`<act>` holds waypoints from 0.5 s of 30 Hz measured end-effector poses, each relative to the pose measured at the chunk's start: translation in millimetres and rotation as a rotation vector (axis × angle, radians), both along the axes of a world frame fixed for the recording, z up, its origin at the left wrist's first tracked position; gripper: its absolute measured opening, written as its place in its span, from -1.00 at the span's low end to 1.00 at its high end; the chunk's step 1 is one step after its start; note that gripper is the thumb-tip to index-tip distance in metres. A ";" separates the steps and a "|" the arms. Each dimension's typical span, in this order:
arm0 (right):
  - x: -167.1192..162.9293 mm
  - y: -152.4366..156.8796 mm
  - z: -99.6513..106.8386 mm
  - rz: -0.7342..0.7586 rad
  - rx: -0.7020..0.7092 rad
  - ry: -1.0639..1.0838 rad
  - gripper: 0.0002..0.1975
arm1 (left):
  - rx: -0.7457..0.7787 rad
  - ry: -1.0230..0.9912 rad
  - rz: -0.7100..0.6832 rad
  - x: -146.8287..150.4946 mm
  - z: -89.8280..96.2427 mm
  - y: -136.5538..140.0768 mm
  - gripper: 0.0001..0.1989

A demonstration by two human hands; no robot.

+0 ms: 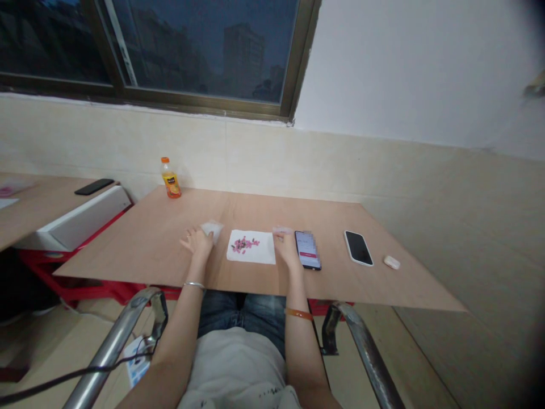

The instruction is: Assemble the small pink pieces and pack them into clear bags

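Observation:
On the tabletop, a white sheet of paper (264, 250) carries a branch-like cluster of small pink and dark pieces (244, 245). Left of it, my left hand (197, 241) rests with fingers spread. Its thumb lies against a translucent plastic bag (213, 230). My right hand (286, 245) is at the paper's right edge, its fingers drawn together in a pinch. Whatever is between those fingertips is too small to make out. Just beyond them lies another clear, slightly pinkish plastic bag (281, 230). Close by on the right is a phone with its screen lit (307, 250).
Farther right lie a white-edged phone (358, 248) and a small white case (392, 262). An orange-capped juice bottle (171, 180) stands at the back left corner. Metal armrests (366, 346) flank me below the table (251, 204). A neighbouring table holds a dark phone (94, 187).

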State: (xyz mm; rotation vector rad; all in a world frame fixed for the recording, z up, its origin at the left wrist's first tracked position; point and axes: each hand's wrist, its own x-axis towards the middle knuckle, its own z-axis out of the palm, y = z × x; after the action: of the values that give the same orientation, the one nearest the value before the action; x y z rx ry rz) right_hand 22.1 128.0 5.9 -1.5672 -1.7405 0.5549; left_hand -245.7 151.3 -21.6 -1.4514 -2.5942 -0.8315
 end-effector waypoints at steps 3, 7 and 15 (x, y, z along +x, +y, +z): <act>-18.8 2.8 3.2 0.023 0.022 0.123 -0.72 | -0.054 0.035 0.020 -1.7 -13.2 -0.1 -0.64; -36.8 6.2 3.4 0.083 -0.008 0.181 -0.75 | -0.019 0.044 0.012 0.0 -17.2 -0.9 -0.73; -39.0 1.2 -13.4 0.080 -0.041 0.214 -0.77 | 0.205 -0.242 -0.112 -3.6 -7.4 -4.9 -0.64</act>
State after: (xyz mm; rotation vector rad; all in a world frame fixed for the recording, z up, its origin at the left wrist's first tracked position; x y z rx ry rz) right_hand -16.9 129.2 -7.5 -1.4145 -1.6430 0.7723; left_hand -249.3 146.4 -28.9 -1.5326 -2.5095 -1.3212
